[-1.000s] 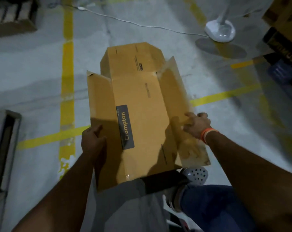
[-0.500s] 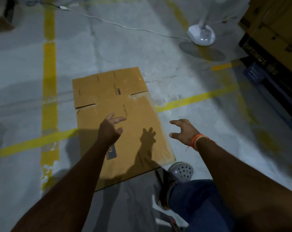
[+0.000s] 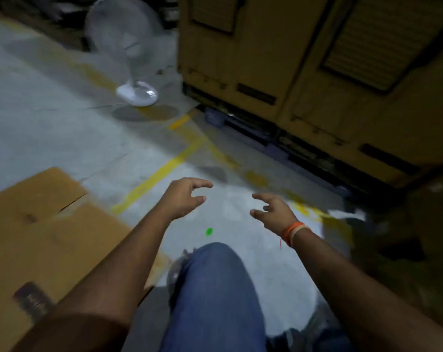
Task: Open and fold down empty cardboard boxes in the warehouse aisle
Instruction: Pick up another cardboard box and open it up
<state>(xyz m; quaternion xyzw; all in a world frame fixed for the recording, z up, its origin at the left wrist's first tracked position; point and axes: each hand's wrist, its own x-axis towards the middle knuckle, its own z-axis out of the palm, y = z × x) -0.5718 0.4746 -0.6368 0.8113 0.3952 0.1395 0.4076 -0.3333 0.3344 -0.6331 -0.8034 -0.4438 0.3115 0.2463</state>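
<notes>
While the flattened cardboard box (image 3: 37,240) lies on the concrete floor (image 3: 50,128) at lower left, the left hand (image 3: 182,199) and right hand (image 3: 273,212) hover to its right, fingers (image 3: 202,185) loosely spread, holding nothing.

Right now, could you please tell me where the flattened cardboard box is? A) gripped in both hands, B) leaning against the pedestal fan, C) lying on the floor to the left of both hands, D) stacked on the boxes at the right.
C: the flattened cardboard box lies on the floor, while the left hand and right hand hang empty above bare concrete.
</notes>
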